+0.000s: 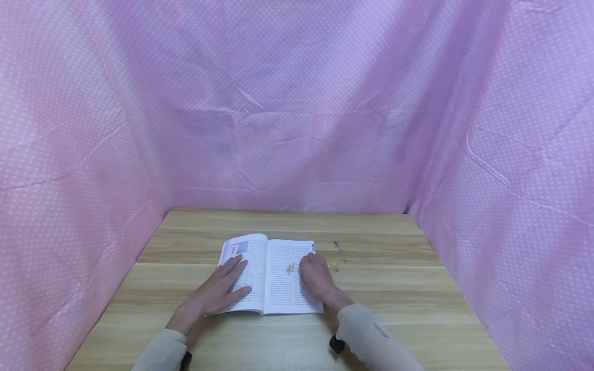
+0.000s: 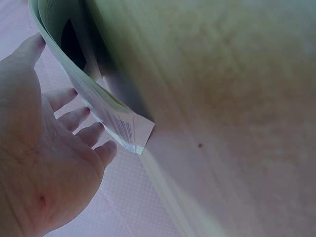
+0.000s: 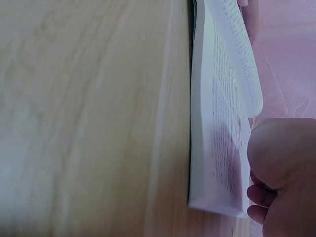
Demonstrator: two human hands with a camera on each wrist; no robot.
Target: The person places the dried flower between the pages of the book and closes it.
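Note:
An open book (image 1: pixel 282 301) lies on the wooden table, its printed pages facing up. My left hand (image 1: pixel 221 289) rests on the left page, fingers spread; in the left wrist view the left hand (image 2: pixel 59 143) is beside the curved page edges (image 2: pixel 111 111). Over the right page, my right hand (image 1: pixel 316 275) has its fingers curled and pinches a small yellowish flower sprig (image 1: pixel 290 268), whose head lies left of the fingertips. The stem is mostly hidden by the hand. In the right wrist view, the curled right hand (image 3: pixel 286 168) is at the book's (image 3: pixel 217 148) page edge.
Right of the book, a yellow flower sprig (image 1: pixel 333 266) lies partly behind the right hand, and a thin-stemmed purple flower (image 1: pixel 336 243) lies farther back. Pink dotted cloth (image 1: pixel 287 129) hangs around the back and sides of the table (image 1: pixel 394 278).

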